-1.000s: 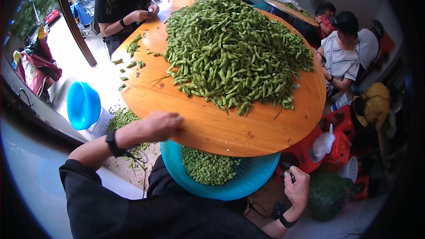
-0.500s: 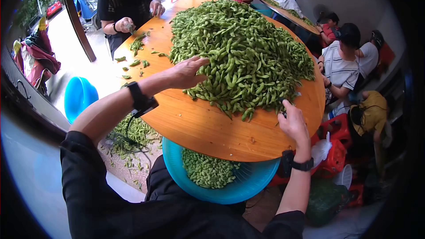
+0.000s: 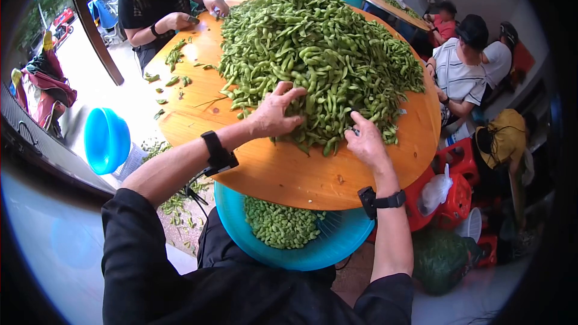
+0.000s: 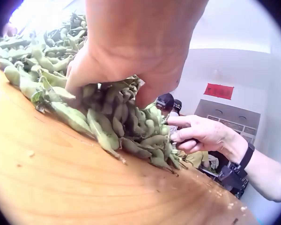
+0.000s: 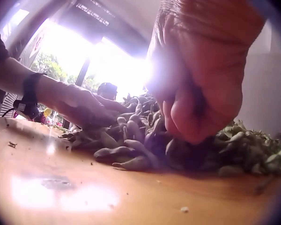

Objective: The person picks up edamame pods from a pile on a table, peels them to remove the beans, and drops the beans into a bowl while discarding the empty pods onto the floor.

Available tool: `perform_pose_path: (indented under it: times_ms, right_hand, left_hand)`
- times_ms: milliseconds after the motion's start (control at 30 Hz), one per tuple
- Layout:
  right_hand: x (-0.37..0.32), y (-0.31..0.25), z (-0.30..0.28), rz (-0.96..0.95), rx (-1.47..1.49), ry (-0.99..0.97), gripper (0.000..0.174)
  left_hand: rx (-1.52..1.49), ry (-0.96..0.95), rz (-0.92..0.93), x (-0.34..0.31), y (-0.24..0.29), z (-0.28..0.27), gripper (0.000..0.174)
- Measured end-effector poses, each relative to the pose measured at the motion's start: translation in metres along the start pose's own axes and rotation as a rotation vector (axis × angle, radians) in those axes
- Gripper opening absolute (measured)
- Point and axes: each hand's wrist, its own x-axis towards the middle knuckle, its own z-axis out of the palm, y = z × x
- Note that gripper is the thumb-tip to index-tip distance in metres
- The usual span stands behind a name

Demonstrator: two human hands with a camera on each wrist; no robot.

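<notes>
Head view: left hand (image 3: 274, 114), right hand (image 3: 364, 141) on one pod heap (image 3: 319, 36).

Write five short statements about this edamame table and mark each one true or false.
1. The left hand rests on the near edge of the edamame pile. True.
2. The blue basin under the edge of the wooden table is empty. False: it holds green edamame.
3. The right hand is at the pile's edge, beside the left hand. True.
4. Both wrists are bare. False: each wears a dark strap.
5. The second blue basin stands on the table. False: it is off the table, low on the left.
</notes>
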Motion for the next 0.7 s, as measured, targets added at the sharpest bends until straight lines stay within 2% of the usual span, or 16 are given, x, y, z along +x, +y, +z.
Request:
perform_pose_path:
  times_ms: [33,67,100,200,233,267,333,400,467,533,567,600,700]
  right_hand:
    - [-0.002,0.008,0.012,-0.171,-0.003,0.088,0.041]
    - [-0.004,0.012,0.022,-0.346,-0.002,0.177,0.037]
    - [-0.009,0.002,0.022,-0.298,0.073,0.097,0.028]
    - [-0.018,-0.008,0.022,-0.26,0.042,0.043,0.02]
    - [-0.021,-0.007,0.023,-0.3,0.05,0.07,0.014]
    - [-0.025,-0.008,0.022,-0.296,0.05,0.068,0.014]
    - [-0.036,-0.013,0.018,-0.185,0.104,-0.088,0.017]
    - [-0.048,-0.011,0.019,-0.229,0.119,-0.062,0.011]
    - [-0.062,-0.015,0.013,-0.166,0.093,-0.1,0.011]
    - [-0.073,-0.015,0.007,-0.13,0.1,-0.143,0.015]
    - [-0.078,-0.014,0.003,-0.129,0.05,-0.1,0.018]
    - [-0.082,-0.012,0.001,-0.128,-0.002,-0.055,0.021]
    - [-0.094,0.005,-0.008,-0.17,0.006,0.068,0.023]
  left_hand:
    - [0.017,-0.031,0.019,-0.008,0.011,-0.004,0.07]
    - [-0.114,-0.086,-0.015,-0.014,0.022,-0.008,0.07]
    - [-0.12,-0.112,-0.009,-0.017,0.027,-0.008,0.07]
    - [-0.115,-0.13,-0.012,-0.028,0.038,-0.004,0.071]
    - [-0.138,-0.142,-0.003,-0.031,0.039,-0.004,0.072]
    - [-0.161,-0.154,0.006,-0.033,0.041,-0.004,0.072]
    - [-0.168,-0.18,0.014,-0.041,0.048,-0.007,0.073]
    - [-0.153,-0.226,0.063,-0.05,0.052,-0.008,0.073]
    - [-0.167,-0.242,0.067,-0.055,0.057,-0.014,0.073]
    - [-0.162,-0.392,0.048,-0.059,0.062,-0.025,0.074]
    - [-0.05,-0.28,0.132,-0.066,0.053,-0.02,0.072]
    - [-0.05,-0.283,0.13,-0.069,0.054,-0.025,0.072]
    - [0.527,-0.143,0.184,-0.075,0.071,-0.043,0.056]
